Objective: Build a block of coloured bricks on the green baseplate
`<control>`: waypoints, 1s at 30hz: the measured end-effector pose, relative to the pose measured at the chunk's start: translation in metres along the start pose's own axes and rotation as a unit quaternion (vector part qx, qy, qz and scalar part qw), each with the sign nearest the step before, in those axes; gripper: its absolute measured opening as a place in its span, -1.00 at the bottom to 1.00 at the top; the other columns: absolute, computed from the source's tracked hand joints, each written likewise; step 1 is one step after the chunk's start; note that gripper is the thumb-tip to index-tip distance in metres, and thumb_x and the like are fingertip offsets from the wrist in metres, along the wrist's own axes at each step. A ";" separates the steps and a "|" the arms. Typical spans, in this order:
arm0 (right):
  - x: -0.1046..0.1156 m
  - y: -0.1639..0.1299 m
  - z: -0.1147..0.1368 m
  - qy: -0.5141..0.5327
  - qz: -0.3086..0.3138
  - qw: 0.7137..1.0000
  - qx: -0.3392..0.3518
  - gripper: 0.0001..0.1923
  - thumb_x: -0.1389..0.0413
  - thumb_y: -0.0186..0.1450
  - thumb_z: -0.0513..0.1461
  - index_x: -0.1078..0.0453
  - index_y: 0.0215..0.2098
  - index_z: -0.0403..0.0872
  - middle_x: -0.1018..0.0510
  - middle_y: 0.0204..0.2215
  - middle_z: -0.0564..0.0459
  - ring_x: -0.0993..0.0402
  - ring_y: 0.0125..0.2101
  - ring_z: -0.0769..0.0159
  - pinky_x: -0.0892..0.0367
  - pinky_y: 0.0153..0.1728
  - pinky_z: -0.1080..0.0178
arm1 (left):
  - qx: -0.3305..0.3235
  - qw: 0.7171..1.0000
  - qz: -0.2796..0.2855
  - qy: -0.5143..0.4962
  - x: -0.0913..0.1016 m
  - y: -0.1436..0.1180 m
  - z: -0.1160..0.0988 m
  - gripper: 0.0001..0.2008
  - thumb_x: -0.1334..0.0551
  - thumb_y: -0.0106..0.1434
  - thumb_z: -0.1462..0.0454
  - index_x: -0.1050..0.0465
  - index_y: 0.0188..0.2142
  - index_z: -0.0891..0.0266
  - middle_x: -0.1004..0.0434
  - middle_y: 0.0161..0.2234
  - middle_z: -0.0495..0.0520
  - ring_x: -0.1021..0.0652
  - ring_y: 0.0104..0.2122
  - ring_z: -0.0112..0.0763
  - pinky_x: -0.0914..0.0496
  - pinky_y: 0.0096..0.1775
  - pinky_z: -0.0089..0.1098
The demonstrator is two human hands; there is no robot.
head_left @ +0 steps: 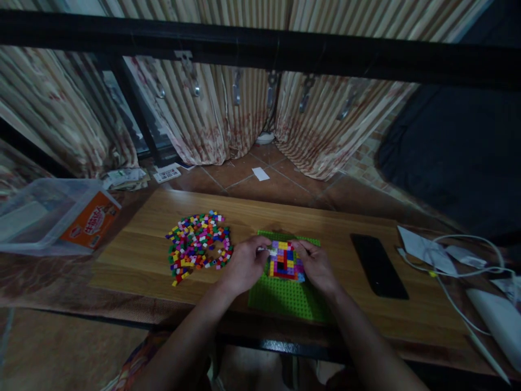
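A green studded baseplate [293,301] lies on the wooden board, with a multicoloured block of small toy bricks [285,265] on its upper part. At the block's upper left corner, my left hand [245,264] has its thumb and forefinger pinched together on a small pale brick [272,251]. Across from it, my right hand [319,265] curls its fingers round the block's upper right edge. Its fingertips are partly hidden. To the left of my left hand spreads a pile of loose coloured bricks [199,241].
On the board's right lies a black phone-like slab [378,266]. White cables [480,239] and a white device [496,320] sit at the far right. A clear plastic bin [44,217] with an orange label stands at left. A dark bar [260,49] crosses above, before striped curtains [195,119].
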State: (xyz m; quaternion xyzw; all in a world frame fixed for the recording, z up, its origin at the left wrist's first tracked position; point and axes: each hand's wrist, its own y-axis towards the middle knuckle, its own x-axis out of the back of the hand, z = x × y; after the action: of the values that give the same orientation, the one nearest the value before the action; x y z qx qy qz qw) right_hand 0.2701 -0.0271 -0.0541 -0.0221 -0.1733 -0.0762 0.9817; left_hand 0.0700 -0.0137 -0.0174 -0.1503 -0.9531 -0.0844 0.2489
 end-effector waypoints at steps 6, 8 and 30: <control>0.011 -0.010 0.022 -0.074 -0.077 0.988 0.111 -0.62 -0.01 0.33 0.01 -0.52 -0.14 -0.03 -0.60 -0.13 -0.05 -0.49 -0.09 0.16 -0.34 -0.04 0.11 | 0.014 0.996 0.017 -0.081 -0.003 0.000 0.004 -0.80 -0.12 0.23 0.36 -0.47 -0.20 0.24 -0.57 -0.30 0.04 -0.55 -0.32 -0.40 -0.41 -0.25 -0.43; 0.012 -0.017 0.031 -0.102 -0.060 0.980 0.163 -0.69 -0.03 0.34 -0.04 -0.51 -0.14 0.00 -0.60 -0.18 -0.02 -0.49 -0.12 0.19 -0.35 -0.06 0.13 | 0.012 0.995 0.023 -0.098 -0.003 0.000 0.003 -0.81 -0.13 0.23 0.36 -0.47 -0.19 0.24 -0.56 -0.30 0.03 -0.54 -0.31 -0.40 -0.41 -0.24 -0.42; 0.028 -0.028 0.034 -0.197 -0.031 0.967 0.156 -0.83 -0.05 0.32 -0.18 -0.48 -0.32 -0.02 -0.58 -0.32 0.04 -0.53 -0.27 0.24 -0.39 -0.19 0.19 | 0.061 0.997 -0.031 -0.030 -0.002 0.003 -0.002 -0.79 -0.16 0.19 0.36 -0.48 -0.18 0.26 -0.59 -0.26 0.07 -0.55 -0.33 -0.39 -0.43 -0.21 -0.39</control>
State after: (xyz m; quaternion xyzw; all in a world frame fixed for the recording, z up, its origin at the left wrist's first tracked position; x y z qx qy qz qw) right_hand 0.2805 -0.0567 -0.0118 0.1218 -0.3735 -0.0727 0.9167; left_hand 0.0741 -0.0120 -0.0165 -0.1080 -0.9677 -0.0293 0.2258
